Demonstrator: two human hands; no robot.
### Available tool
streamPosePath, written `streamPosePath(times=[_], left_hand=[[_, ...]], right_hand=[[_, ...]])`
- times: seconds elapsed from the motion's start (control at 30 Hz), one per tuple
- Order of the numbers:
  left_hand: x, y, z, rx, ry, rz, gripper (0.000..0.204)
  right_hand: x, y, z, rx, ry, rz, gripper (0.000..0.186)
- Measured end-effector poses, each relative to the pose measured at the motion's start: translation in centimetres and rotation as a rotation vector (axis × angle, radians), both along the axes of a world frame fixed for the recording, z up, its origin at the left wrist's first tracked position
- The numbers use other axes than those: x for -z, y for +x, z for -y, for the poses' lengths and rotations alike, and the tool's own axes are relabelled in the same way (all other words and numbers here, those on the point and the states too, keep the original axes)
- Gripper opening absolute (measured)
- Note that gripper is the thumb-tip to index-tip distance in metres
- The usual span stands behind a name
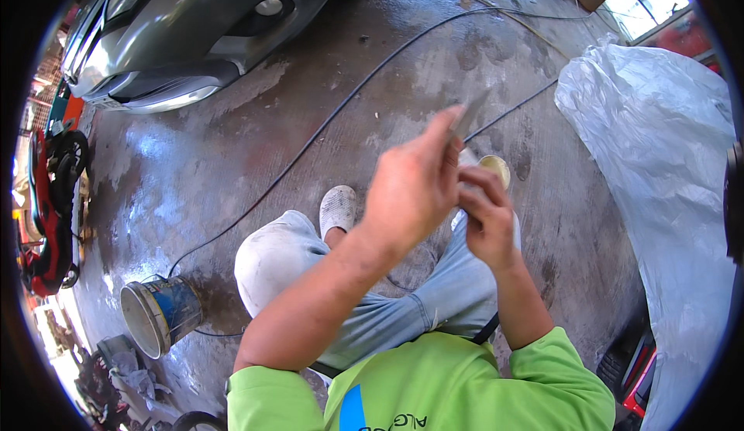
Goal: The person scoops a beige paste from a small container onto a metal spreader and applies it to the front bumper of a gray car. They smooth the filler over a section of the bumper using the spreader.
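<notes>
Sleeves [558, 377] of a lime-green T-shirt [465, 384] frame the lower edge, with two bare forearms rising from them over faded blue jeans [387, 326], the knees bent and spread. The left hand [411, 187] is raised in front of the lap, fingers bent close together, with a thin grey blade-like piece [471, 113] pinched at its fingertips and jutting up and away; motion blur hides its exact form. Just below and to its right is the right hand [490, 214], its fingers loosely curled; I cannot tell whether it grips anything or touches the left one. Past the hands, a pale, perforated slip-on shoe [339, 208] covers the left foot, and a rounded cream object [496, 169] is partly hidden behind the right fingers. Off to the left, a blue-and-white bucket [178, 303] is on the wet concrete floor [256, 144], beside a long black hose [356, 89] that curves away across it. Crumpled translucent plastic sheeting [628, 121] drapes along the right side. Farther off are a red motorcycle [50, 199] at the left rim and the front of a dark grey car [194, 24].
</notes>
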State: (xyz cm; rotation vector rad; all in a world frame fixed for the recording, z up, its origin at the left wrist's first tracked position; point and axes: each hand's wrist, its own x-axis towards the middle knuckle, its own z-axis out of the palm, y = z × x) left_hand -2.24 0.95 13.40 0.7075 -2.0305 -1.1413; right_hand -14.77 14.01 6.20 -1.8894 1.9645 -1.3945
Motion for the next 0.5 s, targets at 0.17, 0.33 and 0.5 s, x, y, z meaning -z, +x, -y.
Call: streamPosePath(times=[0.17, 0.33, 0.5], left_hand=[[-0.8, -0.5, 0.9, -0.065, -0.162, -0.142, 0.031], [0.4, -1.0, 0.9, 0.029, 0.7, -0.443, 0.03], [-1.0, -0.3, 1.2, 0.016, 0.672, -0.355, 0.03]], right_hand=[[-0.2, 1.4, -1.7, -0.032, -0.166, 0.013, 0.051], [0.9, 0.9, 1.0, 0.093, -0.47, 0.094, 0.051], [1.6, -5.2, 0.4, 0.198, -0.015, -0.272, 0.044]])
